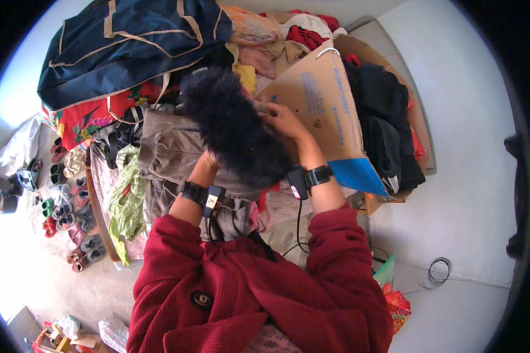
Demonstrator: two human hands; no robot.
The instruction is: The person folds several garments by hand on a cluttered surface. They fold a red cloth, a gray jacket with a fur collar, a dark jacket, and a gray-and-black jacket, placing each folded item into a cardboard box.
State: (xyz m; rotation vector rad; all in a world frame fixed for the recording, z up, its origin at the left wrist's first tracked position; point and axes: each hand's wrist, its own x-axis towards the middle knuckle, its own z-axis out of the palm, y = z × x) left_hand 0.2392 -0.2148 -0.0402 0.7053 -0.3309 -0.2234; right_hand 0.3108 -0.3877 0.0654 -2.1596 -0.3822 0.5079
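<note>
A fluffy black fur item [236,128], perhaps a garment or a collar, is held up in front of me, over a pile of clothes. The fingers and thumb of my right hand [285,121] grip its right edge. My left hand [213,159] is at its lower left side, with the fingers hidden behind the fur. Beneath and to the left lie brown-grey trousers [172,141] with a wide waistband. Right beside my right hand stands an open cardboard box [300,92] bearing blue print, with folded dark clothes [375,110] at its far side.
A large navy bag [132,48] with beige straps rests on a red floral bundle [110,110] at the back left. A light-green cloth [128,194] hangs near the bed's left edge. Several shoes [66,216] stand on the floor. A white wall [459,132] bounds the right side.
</note>
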